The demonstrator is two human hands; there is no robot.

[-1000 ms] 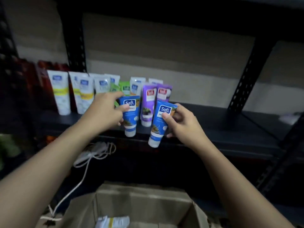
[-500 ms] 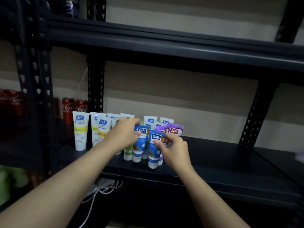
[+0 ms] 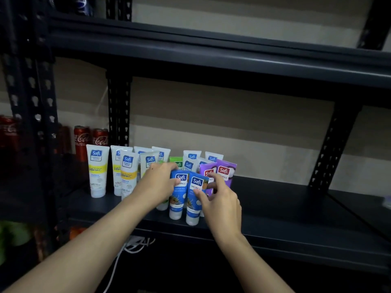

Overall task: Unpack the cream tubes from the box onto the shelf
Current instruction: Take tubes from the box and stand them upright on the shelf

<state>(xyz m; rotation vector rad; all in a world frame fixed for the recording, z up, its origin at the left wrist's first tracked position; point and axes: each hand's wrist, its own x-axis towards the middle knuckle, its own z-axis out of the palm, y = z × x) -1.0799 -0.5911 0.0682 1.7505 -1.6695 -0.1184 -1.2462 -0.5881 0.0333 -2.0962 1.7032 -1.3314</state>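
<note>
Two blue Safi cream tubes stand cap-down near the front of the dark shelf [image 3: 285,210]. My left hand [image 3: 157,183] grips the left blue tube [image 3: 178,194], thumb on its front and fingers over its top. My right hand [image 3: 221,200] pinches the right blue tube [image 3: 195,203], thumb on its label and curled fingers at its right edge. Behind them stand purple tubes [image 3: 225,172], a green tube [image 3: 177,163] and several white tubes [image 3: 97,170] with yellow bands. The box is out of view.
Red cola cans [image 3: 81,138] stand at the back left, beyond a perforated upright [image 3: 118,111]. Another upright [image 3: 330,149] rises at the right. An upper shelf [image 3: 211,56] hangs overhead. The shelf surface right of the tubes is bare. A white cable [image 3: 135,244] dangles below.
The view has tilted up and the box has left the frame. Both hands carried the blue tubes from the shelf's front edge onto the shelf, where they now stand upright.
</note>
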